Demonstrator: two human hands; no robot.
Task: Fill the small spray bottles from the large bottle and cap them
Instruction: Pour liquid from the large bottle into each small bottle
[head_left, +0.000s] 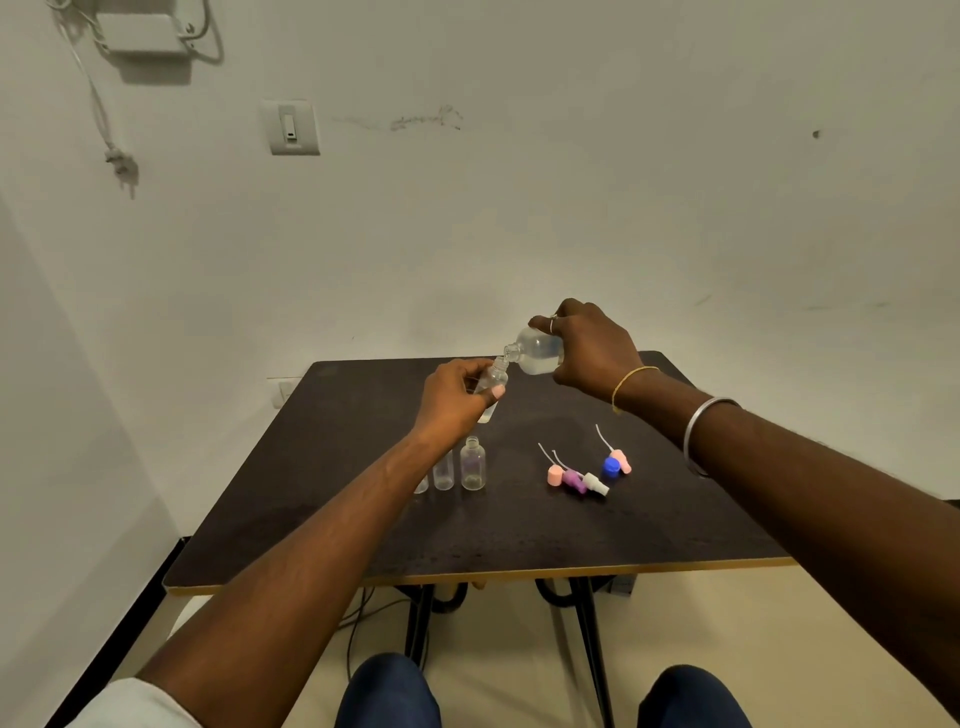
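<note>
- Fingers (470, 370) of the left hand (457, 397) curl round a small spray bottle (492, 375), with the thumb pressed across its front. The bottle leans with its open neck up and to the right, and its base pokes out below the hand.
- The right hand (592, 348) grips the large bottle (537, 353) from above, its fingers wrapped over the body.
- We see the large bottle tipped onto its side, neck pointing left and slightly down. Its mouth meets the mouth of the small spray bottle; we cannot tell whether the two rims touch or sit just apart.
- Both bottles are held in the air over the far half of the dark table (519, 535).
- Clear liquid lies pooled along the low side of the large bottle.
- We cannot make out a liquid level inside the small spray bottle, since the left hand covers most of it.
- Three standing bottles (472, 465) are upright in a row on the table, just beside the left forearm. The rightmost shows an open neck and the leftmost is partly hidden by the arm. Whether they hold anything we cannot tell.
- Spray caps (574, 479) with thin dip tubes lie loose to the right of that row. Pink, purple and white ones are bunched together, with a blue cap (611, 466) and another pink one touching each other just beyond.
</note>
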